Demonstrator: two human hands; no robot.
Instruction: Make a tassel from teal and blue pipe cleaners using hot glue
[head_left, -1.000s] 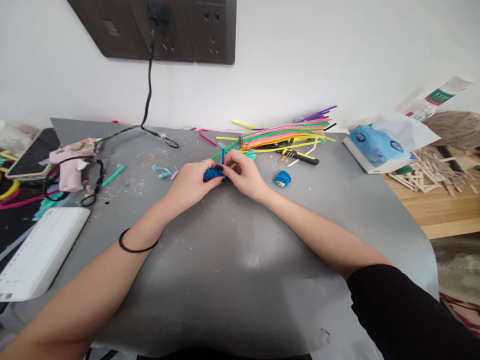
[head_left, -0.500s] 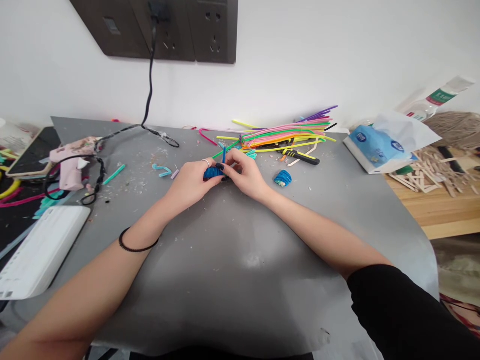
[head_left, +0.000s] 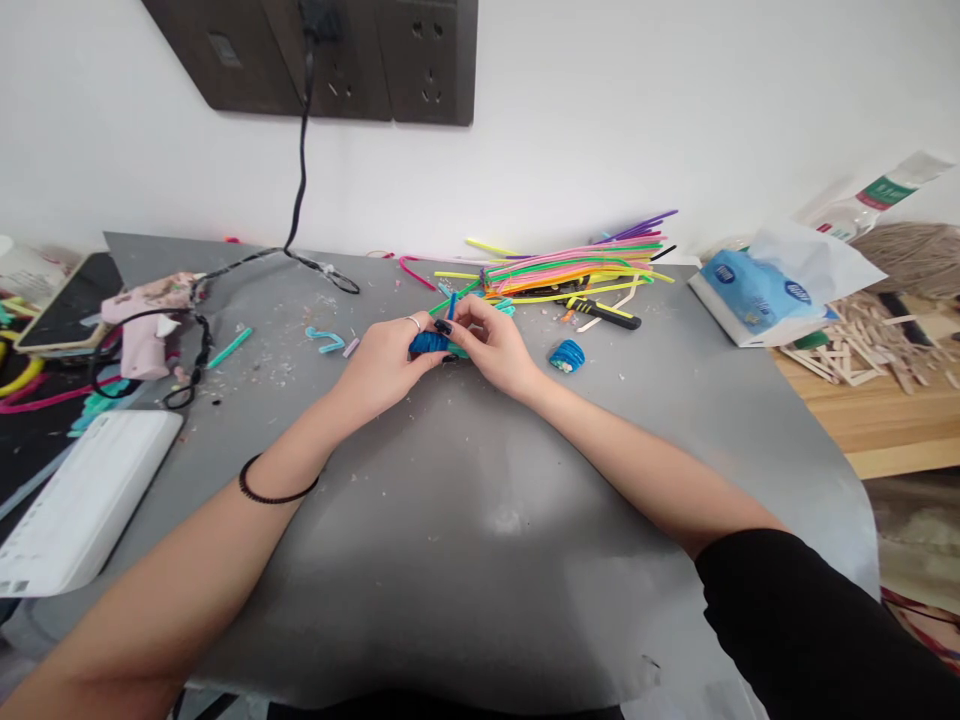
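My left hand is closed around a blue pipe cleaner piece, a tightly wound bundle partly hidden by the fingers. Pinched by thumb and forefinger, my right hand grips the loose blue pipe cleaner end, which sticks up from the bundle. A bit of green shows under the right thumb. To the right of my hands, apart from them, lies a second blue wound piece with a pale patch at its lower edge.
Behind my hands lie many coloured pipe cleaners and a yellow-black handled tool. A tissue pack and wooden sticks are at right. At left are a pink glue gun, its black cord and a white power strip.
The upright blue end now leans slightly right, and the right fingers have shifted a little. Green has come into view beside the bundle. Both hands keep their hold.
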